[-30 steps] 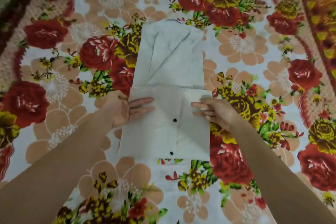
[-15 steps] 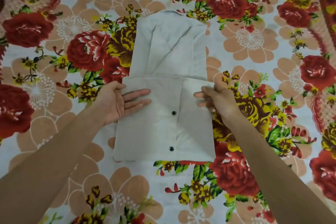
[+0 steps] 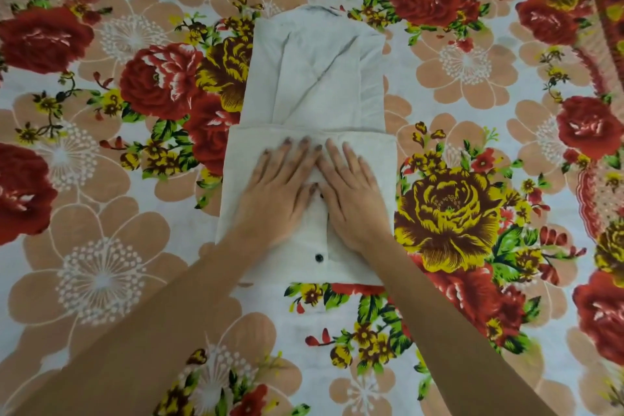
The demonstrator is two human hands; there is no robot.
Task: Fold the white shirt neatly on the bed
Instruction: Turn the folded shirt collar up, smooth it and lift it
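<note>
On the floral bedsheet [image 3: 101, 246], the white shirt [image 3: 317, 84] is lying partly folded, its long axis running straight away from the person, with the dark-edged collar end pointing to the far side and the near end doubled up over the body into a wider flap. That flap's folded edge is crossing the shirt from side to side just beyond the fingertips, and one black button [image 3: 319, 257] is showing near the flap's near edge, between the two wrists.

Both hands are lying palm down on the flap, side by side at its middle. The left hand [image 3: 283, 189] is resting flat with its fingers spread a little, and the right hand [image 3: 351, 196] is doing the same, its index finger touching the left hand's. Neither hand is pinching or holding cloth; both are pressing on it with flat palms. Bare forearms are reaching in from the near corners.
</note>
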